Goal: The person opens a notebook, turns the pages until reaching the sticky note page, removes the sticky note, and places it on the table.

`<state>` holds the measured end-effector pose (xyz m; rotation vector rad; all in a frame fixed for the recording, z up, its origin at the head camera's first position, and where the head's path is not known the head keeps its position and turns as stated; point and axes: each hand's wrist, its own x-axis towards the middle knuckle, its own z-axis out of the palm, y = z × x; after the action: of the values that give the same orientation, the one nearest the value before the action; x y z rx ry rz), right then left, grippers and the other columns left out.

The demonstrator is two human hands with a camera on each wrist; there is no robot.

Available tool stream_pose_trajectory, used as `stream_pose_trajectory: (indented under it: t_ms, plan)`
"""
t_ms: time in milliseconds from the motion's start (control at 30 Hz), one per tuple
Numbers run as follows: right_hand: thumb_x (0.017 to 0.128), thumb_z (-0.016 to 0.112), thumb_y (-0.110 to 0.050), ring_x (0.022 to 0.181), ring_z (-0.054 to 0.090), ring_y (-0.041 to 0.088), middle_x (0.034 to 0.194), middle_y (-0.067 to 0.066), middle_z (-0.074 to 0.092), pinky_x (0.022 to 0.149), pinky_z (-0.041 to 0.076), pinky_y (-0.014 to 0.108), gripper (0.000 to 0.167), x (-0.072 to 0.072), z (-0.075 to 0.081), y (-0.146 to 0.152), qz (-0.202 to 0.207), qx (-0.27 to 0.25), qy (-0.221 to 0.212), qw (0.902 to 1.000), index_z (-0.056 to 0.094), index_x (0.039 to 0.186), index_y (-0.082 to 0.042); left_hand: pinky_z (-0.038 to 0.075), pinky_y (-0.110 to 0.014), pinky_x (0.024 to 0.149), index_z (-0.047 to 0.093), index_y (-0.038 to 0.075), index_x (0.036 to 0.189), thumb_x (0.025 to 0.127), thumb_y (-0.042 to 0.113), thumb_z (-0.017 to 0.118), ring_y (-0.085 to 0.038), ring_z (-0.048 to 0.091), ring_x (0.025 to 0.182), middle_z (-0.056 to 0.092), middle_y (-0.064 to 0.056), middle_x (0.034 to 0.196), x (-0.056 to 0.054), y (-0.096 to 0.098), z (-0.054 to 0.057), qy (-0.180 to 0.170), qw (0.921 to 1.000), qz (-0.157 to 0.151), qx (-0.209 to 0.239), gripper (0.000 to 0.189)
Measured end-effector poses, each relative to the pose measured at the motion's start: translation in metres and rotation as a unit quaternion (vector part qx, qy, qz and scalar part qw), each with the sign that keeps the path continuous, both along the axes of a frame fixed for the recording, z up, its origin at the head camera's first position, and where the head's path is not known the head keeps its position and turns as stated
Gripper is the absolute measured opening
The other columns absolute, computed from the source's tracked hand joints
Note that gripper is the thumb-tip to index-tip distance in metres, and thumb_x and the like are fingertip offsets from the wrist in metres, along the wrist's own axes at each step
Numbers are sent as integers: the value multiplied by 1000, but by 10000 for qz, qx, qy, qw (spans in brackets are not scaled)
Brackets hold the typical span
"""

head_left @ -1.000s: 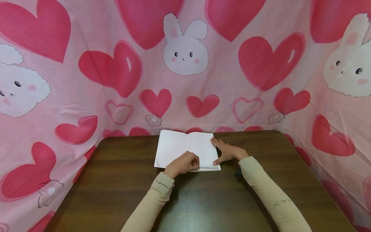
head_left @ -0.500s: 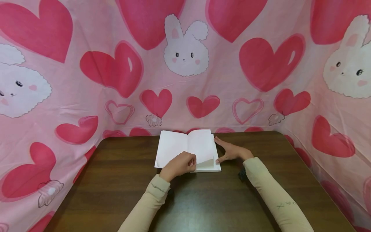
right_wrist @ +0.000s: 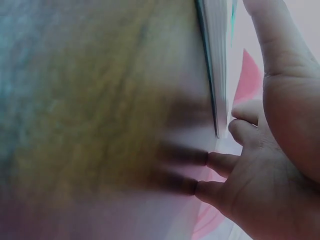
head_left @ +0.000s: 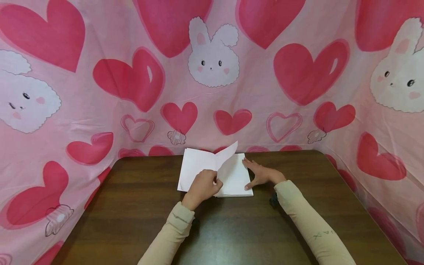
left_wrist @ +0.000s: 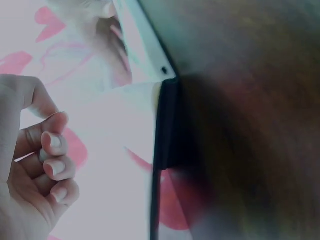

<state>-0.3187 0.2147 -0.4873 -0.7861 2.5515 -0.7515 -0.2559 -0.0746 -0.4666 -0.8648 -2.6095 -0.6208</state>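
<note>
Head view: my left hand (head_left: 201, 186) pinches a lifted page (head_left: 227, 159) of the open book (head_left: 195, 166) on the worktop (head_left: 132, 206); my right hand (head_left: 261, 173), fingers spread flat, presses its right edge.

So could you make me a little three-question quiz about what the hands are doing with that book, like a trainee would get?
1. True or false: the left hand is lifting a page of the book.
2. Where does the right hand rest?
A. in the air above the book
B. at the book's right edge, on the table
C. on the pink cloth
3. Fill in: the lifted page stands up near the book's ____.

Key
1. True: the left hand pinches the page, which curls upward.
2. B: its fingers lie flat against the right-hand page edge.
3. Middle, by the spine.
</note>
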Motion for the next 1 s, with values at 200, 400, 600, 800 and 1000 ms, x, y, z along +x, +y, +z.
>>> stream_pose_trajectory:
  t_ms: [200, 400, 600, 800, 1000]
  plan:
    - [77, 88, -41, 151, -5, 56, 168, 26, 0, 114, 3, 76, 125, 2, -2, -1, 32, 50, -75, 10000, 7, 161, 5, 39, -26, 51, 63, 8, 64, 82, 7, 66, -11, 41, 54, 52, 3, 57, 1, -3, 14, 636, 9973, 182, 317, 19]
    - [77, 89, -42, 151, -6, 56, 168, 27, -2, 112, 2, 78, 126, 3, -1, -1, 37, 20, -82, 10000, 7, 161, 5, 43, -27, 52, 63, 10, 65, 87, 6, 69, -11, 44, 55, 60, -2, 60, 5, -11, 34, 939, 9945, 225, 396, 23]
    - [77, 89, -42, 151, -8, 56, 168, 26, -3, 112, 1, 78, 127, 3, 2, -1, 8, 26, -153, 9999, 5, 161, 4, 45, -27, 54, 63, 11, 65, 89, 6, 72, -10, 47, 56, 61, -1, 61, 10, -20, 46, 984, 9944, 203, 328, 26]
    - [77, 88, -42, 151, -9, 54, 168, 25, -4, 114, 0, 76, 127, 4, 3, -2, -12, 96, -209, 9997, 4, 161, 3, 45, -26, 54, 64, 13, 65, 90, 9, 73, -10, 47, 56, 57, 2, 59, 15, -32, 49, 1055, 9939, 321, 50, 27]
    - [78, 88, -43, 151, -10, 54, 169, 25, -4, 114, 0, 76, 127, 4, 1, -1, -14, 72, -233, 9997, 4, 161, 3, 50, -27, 55, 66, 12, 67, 89, 11, 76, -12, 52, 58, 60, 1, 62, 20, -44, 48, 1253, 9903, 516, -298, 23]
